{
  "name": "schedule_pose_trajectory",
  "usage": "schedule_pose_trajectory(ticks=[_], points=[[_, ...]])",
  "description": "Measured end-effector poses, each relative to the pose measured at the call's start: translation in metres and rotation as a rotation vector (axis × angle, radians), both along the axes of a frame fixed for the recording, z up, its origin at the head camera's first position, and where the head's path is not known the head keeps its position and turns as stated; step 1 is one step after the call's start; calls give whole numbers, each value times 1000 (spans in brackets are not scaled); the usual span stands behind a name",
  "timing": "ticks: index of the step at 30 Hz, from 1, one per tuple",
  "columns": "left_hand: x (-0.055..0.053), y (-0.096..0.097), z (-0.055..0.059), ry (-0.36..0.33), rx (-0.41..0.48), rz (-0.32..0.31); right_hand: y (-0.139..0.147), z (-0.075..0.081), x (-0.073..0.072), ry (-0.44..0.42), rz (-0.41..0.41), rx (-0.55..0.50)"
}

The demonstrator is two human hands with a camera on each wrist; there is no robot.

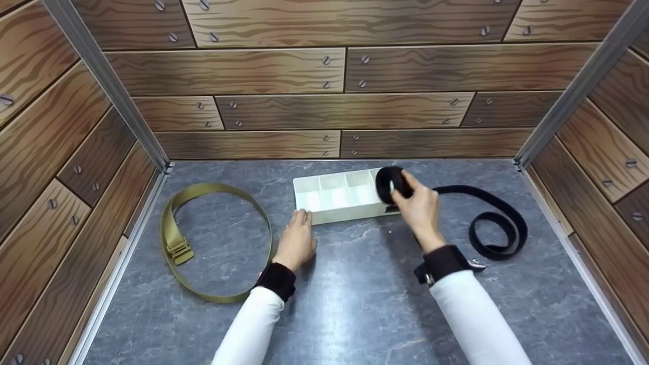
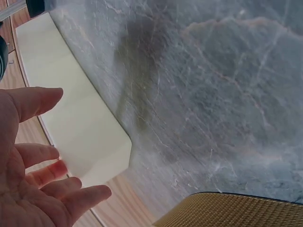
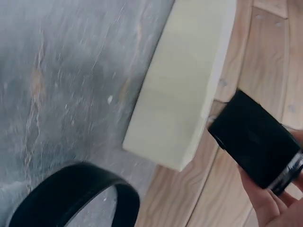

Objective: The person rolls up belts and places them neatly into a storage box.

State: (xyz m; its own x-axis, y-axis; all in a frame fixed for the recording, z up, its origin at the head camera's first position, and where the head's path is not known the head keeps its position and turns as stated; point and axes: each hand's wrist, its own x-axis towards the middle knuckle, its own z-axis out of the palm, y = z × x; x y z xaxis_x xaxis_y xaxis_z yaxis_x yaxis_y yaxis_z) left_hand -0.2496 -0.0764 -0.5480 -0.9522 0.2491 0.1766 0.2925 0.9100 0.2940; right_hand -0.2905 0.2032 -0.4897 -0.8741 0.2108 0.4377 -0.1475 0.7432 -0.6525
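A white divided box (image 1: 350, 213) lies on the floor ahead of both hands, its compartments facing up. My left hand (image 1: 295, 241) is at the box's front left corner with fingertips against it; in the left wrist view its fingers (image 2: 83, 201) are spread and gently bent. Above the box's right end, my right hand (image 1: 422, 210) grips a rolled-up black belt (image 1: 383, 183) between thumb and fingers. The right wrist view shows that roll (image 3: 253, 137) side-on, with a shiny metal piece (image 3: 289, 170) at its edge. The rightmost compartment is partly hidden by the roll.
On the left lies an olive webbing belt (image 1: 267, 223) in a wide loop, with its buckle (image 1: 180, 251) inside. A second black belt (image 1: 521, 233) curls on the right, and a metal buckle (image 1: 476, 264) shows beside the right wrist. Wood-patterned walls (image 1: 274, 144) enclose the floor.
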Motion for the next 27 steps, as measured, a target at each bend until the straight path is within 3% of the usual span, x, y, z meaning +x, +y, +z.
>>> schedule_pose_trajectory(ticks=[4,10,14,22,27], points=[[3,1,1,-2,-8,1,0,-5,-17,58,-81,18],[4,3,-1,5,-23,2,-5,-19,-33,84,-73,76],[5,3,-1,2,-33,9,-7,-26,-37,20,-40,137],[10,3,0,9,-74,14,-7,-35,-33,-194,-9,245],[12,4,-1,6,-97,25,-8,-40,-33,-219,-25,289]])
